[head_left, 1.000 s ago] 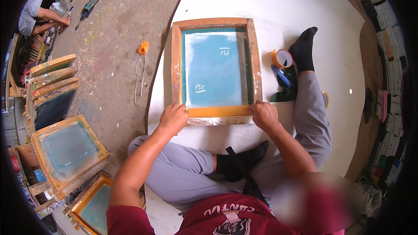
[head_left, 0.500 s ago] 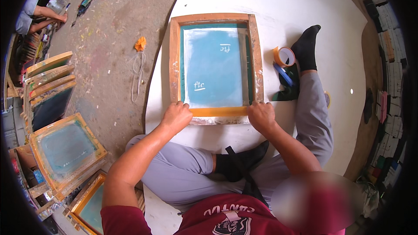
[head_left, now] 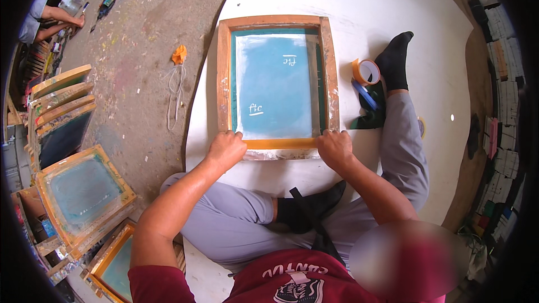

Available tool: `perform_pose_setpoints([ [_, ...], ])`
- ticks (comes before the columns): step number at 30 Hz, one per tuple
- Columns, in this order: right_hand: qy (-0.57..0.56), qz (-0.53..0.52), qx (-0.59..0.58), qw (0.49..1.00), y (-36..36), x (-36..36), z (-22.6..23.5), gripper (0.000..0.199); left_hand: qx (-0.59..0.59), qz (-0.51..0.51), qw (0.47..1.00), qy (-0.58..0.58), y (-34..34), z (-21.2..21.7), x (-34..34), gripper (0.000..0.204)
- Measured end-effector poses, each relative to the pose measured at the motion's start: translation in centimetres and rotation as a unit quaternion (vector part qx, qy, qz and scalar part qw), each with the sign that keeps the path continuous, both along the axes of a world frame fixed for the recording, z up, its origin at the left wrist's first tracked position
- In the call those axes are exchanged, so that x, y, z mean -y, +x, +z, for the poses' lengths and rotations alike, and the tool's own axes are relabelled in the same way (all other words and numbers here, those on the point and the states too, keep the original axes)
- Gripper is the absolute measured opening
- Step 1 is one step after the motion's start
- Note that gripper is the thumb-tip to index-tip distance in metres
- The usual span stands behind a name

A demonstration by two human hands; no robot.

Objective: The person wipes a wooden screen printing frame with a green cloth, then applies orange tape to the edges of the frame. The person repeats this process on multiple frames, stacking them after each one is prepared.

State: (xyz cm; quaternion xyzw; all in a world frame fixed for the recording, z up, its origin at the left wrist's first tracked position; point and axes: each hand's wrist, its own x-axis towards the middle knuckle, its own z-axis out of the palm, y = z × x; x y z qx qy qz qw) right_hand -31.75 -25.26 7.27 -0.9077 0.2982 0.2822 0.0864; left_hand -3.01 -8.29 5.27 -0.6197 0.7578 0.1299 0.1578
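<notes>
A wooden screen-printing frame (head_left: 224, 73) with blue-green mesh (head_left: 275, 87) lies on the white surface in front of me; pale markings show on the mesh. Across its near end runs a taut strip of orange-yellow tape (head_left: 282, 143). My left hand (head_left: 227, 149) is closed on the strip's left end, by the frame's near left corner. At the opposite corner, my right hand (head_left: 336, 148) is closed on the other end. Both sets of knuckles face up, and the fingertips are hidden. Below the strip, the frame's near edge looks whitish and stained.
Right of the frame sit an orange tape roll (head_left: 368, 72), a blue object (head_left: 365, 95) and dark green cloth (head_left: 369, 119). My legs lie around the near side. More screen frames (head_left: 84, 191) stand at left. Orange material with string (head_left: 179, 54) lies on the floor. Another person's legs (head_left: 59, 17) show far left.
</notes>
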Motion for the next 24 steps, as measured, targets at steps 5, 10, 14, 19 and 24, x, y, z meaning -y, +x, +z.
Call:
perform_pose_setpoints([
  [5, -0.006, 0.005, -0.002, 1.000, 0.09, 0.05, 0.02, 0.022, -0.004, 0.007, 1.000, 0.013, 0.02, 0.15, 0.23, 0.009],
  [10, -0.012, 0.008, -0.001, 1.000, 0.24, 0.11, -0.03, 0.021, -0.008, 0.010, 1.000, 0.003, 0.05, 0.00, 0.17, 0.008],
  [14, -0.001, -0.001, 0.002, 1.000, 0.45, 0.36, 0.00, 0.019, -0.007, 0.006, 1.000, 0.002, 0.17, -0.26, 0.11, 0.008],
  [19, 0.002, -0.007, 0.011, 1.000, 0.48, 0.47, -0.16, 0.018, -0.021, 0.029, 0.999, 0.017, 0.04, 0.02, 0.35, 0.008],
  [24, 0.007, -0.009, -0.004, 1.000, 0.64, 0.59, -0.20, 0.018, -0.023, 0.029, 0.999, 0.024, 0.12, 0.09, 0.50, 0.007],
])
